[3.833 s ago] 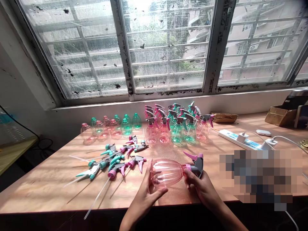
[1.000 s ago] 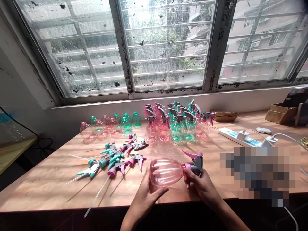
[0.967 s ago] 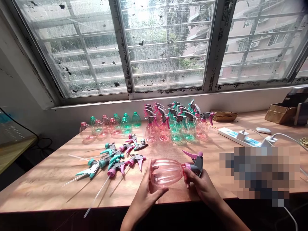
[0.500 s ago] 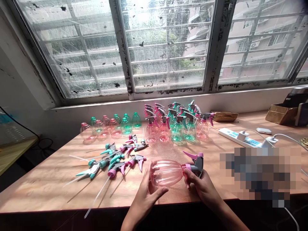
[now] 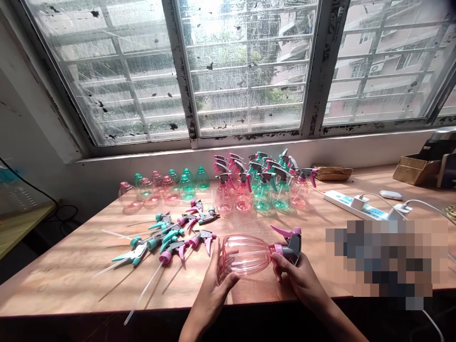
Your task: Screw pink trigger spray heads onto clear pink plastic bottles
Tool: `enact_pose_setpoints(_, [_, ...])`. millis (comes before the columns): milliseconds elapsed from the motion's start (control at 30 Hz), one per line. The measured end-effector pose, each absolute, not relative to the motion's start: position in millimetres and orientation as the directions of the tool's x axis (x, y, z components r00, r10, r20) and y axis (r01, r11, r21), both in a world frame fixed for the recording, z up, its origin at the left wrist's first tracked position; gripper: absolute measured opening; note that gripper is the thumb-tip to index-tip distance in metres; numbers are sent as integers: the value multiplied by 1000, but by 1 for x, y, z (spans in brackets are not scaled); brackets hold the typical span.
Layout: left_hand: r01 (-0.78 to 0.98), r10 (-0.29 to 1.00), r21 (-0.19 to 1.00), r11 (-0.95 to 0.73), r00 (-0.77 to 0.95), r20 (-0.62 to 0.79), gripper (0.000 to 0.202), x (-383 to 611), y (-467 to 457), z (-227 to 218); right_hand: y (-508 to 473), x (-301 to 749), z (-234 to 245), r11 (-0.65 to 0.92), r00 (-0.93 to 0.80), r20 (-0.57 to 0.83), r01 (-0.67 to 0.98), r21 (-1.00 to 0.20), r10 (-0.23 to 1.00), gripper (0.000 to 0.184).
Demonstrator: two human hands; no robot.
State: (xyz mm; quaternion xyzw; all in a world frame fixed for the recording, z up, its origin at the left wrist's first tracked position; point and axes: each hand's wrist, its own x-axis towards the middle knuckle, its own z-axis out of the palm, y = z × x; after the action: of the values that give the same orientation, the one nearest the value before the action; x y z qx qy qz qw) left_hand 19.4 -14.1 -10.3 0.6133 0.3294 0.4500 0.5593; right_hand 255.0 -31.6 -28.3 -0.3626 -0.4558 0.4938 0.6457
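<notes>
A clear pink spray bottle (image 5: 245, 254) lies sideways in the air above the near table edge, its base to the left. My left hand (image 5: 217, 280) cups the base, with fingers behind it and the thumb in front. At the neck, my right hand (image 5: 295, 273) grips near the pink collar of the grey-and-pink trigger sprayer (image 5: 292, 244), its thumb on the near side. Loose trigger sprayers (image 5: 173, 251) with long dip tubes, some teal and some pink, lie in a pile left of my left hand.
Open pink and green bottles (image 5: 187, 187) stand at the back left. Beside them are several bottles fitted with sprayers (image 5: 263, 192). To the right lie a white power strip (image 5: 347, 204), a white case (image 5: 391, 194), a brown packet (image 5: 334, 173) and a cardboard box (image 5: 413, 170). One blurred patch hides part of the table.
My left thumb has moved slightly left and down, and the fingers have shifted at the bottle's base. The bottle and my right hand have stayed almost in place.
</notes>
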Motion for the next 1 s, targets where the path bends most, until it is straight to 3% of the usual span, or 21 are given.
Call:
enact_pose_setpoints(133, [-89, 903, 991, -98, 411, 126, 103, 21, -14, -8, -29, 256, -30, 267, 126, 239, -309, -913, 963, 32])
enact_pose_setpoints(433, [-51, 896, 972, -228, 379, 230, 107, 20, -12, -21, -28, 256, -31, 274, 136, 242, -314, -909, 961, 30])
enact_pose_setpoints(667, [-58, 914, 992, -109, 386, 123, 109, 21, -15, -15, -29, 258, -33, 291, 101, 273, -299, -909, 957, 24])
enact_pose_setpoints(1000, [-93, 906, 958, -270, 313, 286, 99, 22, -4, -30, -32, 254, -21, 245, 103, 223, -314, -917, 969, 29])
